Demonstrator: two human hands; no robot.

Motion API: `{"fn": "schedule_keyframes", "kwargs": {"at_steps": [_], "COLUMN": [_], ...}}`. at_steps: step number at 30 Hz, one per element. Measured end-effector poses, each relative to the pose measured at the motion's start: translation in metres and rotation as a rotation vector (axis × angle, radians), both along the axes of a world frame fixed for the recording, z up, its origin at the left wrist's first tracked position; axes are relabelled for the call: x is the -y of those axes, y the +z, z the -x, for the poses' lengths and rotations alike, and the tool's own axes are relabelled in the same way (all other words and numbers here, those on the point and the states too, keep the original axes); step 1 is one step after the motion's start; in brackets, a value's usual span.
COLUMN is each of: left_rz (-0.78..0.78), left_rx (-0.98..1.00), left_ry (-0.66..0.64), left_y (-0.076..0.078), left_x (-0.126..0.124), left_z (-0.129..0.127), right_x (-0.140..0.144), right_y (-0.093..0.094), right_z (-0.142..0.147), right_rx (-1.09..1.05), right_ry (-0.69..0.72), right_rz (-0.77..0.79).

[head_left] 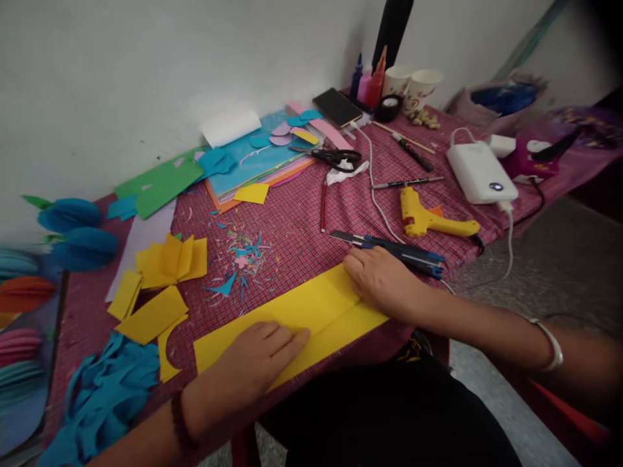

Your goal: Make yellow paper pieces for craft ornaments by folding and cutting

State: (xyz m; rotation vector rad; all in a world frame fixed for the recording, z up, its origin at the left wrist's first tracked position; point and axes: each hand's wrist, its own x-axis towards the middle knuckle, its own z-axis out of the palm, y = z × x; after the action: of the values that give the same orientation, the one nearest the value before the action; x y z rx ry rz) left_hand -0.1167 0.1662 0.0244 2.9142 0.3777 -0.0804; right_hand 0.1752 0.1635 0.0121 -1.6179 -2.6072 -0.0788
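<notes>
A long yellow paper sheet point(311, 308) lies along the near edge of the table, with a lengthwise line like a fold or a layer edge. My left hand point(256, 360) rests flat on its left part, fingers stretched out toward the middle. At the far right part of the sheet, my right hand point(379, 279) has its fingers curled and pressed together on the paper; the fingertips are partly hidden. Just beyond the right hand is a blue utility knife point(403, 253) with its blade extended. Yellow folded paper pieces point(170, 259) lie to the left.
Paper scraps point(246, 250) litter the checked cloth. Scissors point(335, 157), a red pencil point(324, 206), a yellow glue gun point(433, 217) and a white power bank point(481, 172) with cables lie beyond. Blue paper strips point(109, 389) are heaped at left. Paper cups point(422, 87) stand at the back.
</notes>
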Motion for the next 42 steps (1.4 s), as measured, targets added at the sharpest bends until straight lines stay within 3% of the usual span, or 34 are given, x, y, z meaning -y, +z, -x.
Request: {"fn": "schedule_keyframes", "kwargs": {"at_steps": [6, 10, 14, 18, 22, 25, 28, 31, 34, 37, 42], "left_rz": [-0.006, -0.040, -0.076, -0.049, -0.033, -0.082, -0.152, -0.224, -0.240, -0.247, -0.230], "left_rx": [0.157, 0.071, -0.002, -0.006, 0.032, 0.026, 0.051, 0.068, 0.017, -0.019, -0.053], "left_ry": [0.002, -0.028, -0.025, -0.026, -0.019, -0.053, -0.053, 0.155, 0.298, 0.382, 0.565], "left_y": [-0.010, -0.017, -0.025, -0.027, -0.025, -0.027, -0.038, -0.048, -0.045, -0.031, 0.004], "left_x": [-0.002, -0.006, -0.005, -0.004, -0.010, -0.011, 0.001, 0.032, 0.065, 0.077, 0.069], "left_z": [-0.029, -0.037, -0.037, -0.039, -0.045, -0.027, 0.023, 0.083, 0.114, 0.111, 0.064], "right_x": [-0.002, -0.004, 0.002, 0.021, 0.035, 0.036, 0.037, 0.043, 0.051, 0.052, 0.037], "right_y": [-0.002, 0.002, 0.018, 0.024, 0.007, -0.006, -0.014, -0.017, -0.019, -0.018, -0.004], "right_z": [-0.001, -0.004, 0.000, 0.020, 0.035, 0.032, 0.021, 0.005, -0.012, -0.026, -0.026], "right_rx": [-0.069, -0.117, -0.158, -0.338, -0.397, -0.404, -0.388, -0.340, -0.274, -0.226, -0.138], "right_ry": [-0.007, -0.024, -0.068, 0.112, 0.278, 0.275, 0.251, 0.216, 0.177, 0.213, 0.247], "right_rz": [0.033, 0.083, 0.127, 0.173, 0.265, 0.281, 0.294, 0.285, 0.233, 0.180, 0.098]}}
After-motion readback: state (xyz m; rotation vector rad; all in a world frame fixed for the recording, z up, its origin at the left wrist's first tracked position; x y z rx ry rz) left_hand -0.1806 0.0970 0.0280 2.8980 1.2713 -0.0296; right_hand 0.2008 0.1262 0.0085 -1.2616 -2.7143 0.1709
